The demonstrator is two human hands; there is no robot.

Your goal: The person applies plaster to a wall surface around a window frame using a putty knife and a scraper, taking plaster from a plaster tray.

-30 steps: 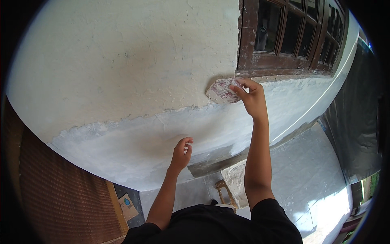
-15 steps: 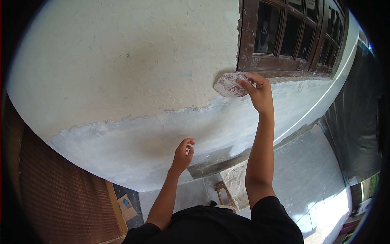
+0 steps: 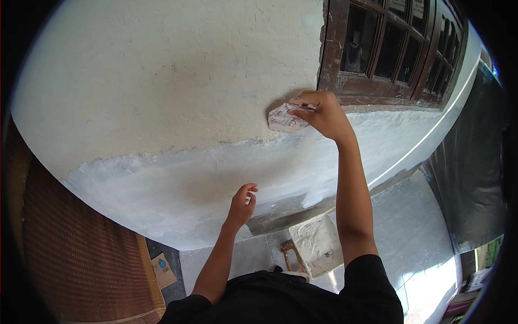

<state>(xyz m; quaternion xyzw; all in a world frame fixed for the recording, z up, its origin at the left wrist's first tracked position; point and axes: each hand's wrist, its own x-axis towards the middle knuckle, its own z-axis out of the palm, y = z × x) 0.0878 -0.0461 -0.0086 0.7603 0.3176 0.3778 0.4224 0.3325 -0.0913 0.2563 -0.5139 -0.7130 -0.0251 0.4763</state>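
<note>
Scraper [image 3: 283, 119] is pinched by the right hand [image 3: 324, 114], apparently for pressing against the wall [image 3: 162, 81]; left hand [image 3: 240, 205] is held empty, fingers half-curled

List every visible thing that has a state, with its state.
Right hand: pinching the flat scraper.
Flat scraper: smeared whitish.
Left hand: empty, fingers curled.
Wall: cream above, whitish below.
Wooden window: apparently shut, smudged white.
Square board: whitish-coated.
Black sheet: hanging, wrinkled.
Cardboard piece: apparently lying flat.

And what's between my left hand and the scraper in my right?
Just wall in the head view: smooth white coat, then its ragged upper edge below the scraper.
</note>
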